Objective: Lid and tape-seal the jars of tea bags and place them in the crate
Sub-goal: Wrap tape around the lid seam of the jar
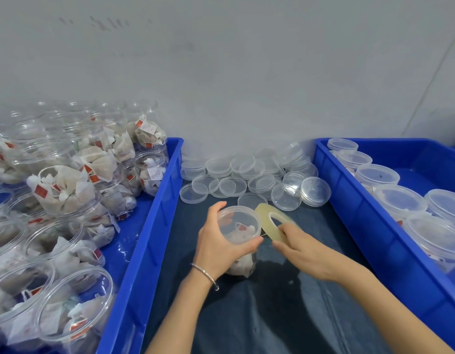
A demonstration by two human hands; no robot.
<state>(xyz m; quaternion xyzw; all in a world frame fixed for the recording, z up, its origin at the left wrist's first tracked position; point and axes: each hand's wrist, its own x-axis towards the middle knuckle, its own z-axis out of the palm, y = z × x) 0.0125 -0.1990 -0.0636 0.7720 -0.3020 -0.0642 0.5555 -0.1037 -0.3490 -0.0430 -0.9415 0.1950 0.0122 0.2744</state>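
Evidently light, slick-walled: left hand (218, 249) clasps the lidded clear plastic tea-bag jar (240, 235) below its rim; right hand (301, 251) pinches the translucent yellowish tape roll (275, 221).

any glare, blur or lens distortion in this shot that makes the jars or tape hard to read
Head view: wide-angle bending curves the crate on the right and the left crate's wall; soft even light, faint shadow under the held jar; glare on the open jars at lower left; the far wall is hazy; the tape roll, left hand and right hand are slightly soft but readable.
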